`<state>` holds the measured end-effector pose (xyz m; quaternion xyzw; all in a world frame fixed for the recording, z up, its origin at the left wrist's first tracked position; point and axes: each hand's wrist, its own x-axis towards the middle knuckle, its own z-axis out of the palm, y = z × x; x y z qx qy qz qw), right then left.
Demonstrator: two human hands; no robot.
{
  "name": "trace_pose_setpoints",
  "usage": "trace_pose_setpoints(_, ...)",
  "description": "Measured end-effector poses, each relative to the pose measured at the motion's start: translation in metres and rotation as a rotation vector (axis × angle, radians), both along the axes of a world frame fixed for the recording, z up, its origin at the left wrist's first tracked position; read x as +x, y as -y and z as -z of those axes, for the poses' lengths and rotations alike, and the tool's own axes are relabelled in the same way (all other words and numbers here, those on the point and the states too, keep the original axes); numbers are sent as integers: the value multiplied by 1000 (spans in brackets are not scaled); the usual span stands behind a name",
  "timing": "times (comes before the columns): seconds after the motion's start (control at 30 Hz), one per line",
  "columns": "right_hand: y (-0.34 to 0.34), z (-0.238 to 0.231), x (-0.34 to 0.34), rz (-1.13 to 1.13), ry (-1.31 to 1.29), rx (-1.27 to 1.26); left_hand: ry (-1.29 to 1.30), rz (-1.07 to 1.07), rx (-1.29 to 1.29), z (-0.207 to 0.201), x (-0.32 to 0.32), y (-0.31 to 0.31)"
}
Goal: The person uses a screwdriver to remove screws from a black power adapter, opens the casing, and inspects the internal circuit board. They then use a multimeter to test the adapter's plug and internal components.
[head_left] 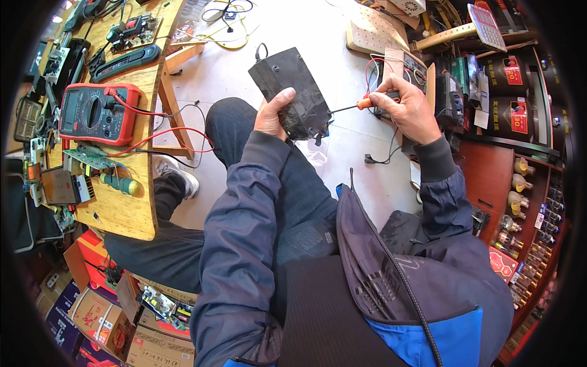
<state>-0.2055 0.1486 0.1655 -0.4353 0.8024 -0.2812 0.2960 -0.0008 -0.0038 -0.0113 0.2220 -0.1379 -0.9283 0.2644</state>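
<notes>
My left hand [273,115] is closed on the left edge of a scuffed black box-shaped case [293,82], its thumb lying over the top face. The case is tilted above my knees, and a short black cord comes out of its far left corner. In my right hand [408,110] a screwdriver with an orange handle [365,103] is pinched between thumb and fingers. Its thin shaft points left, and the tip meets the case's right side near the lower corner. Whether it sits in a screw is too small to tell.
On the wooden bench [122,211] to the left lie a red multimeter [99,114], circuit boards [132,32] and a green-handled screwdriver [120,183]. Red and black leads hang off its edge. Cardboard boxes [101,321] stand lower left. Shelves with spools [513,116] line the right.
</notes>
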Motion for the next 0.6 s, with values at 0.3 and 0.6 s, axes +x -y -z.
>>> trace_pose_setpoints(0.3,1,0,6,19,44,-160,-32,-29,37,-2,-1,1)
trace_pose_setpoints(0.6,-1,-8,-2,116,186,132,8,-26,22,0,-2,0)
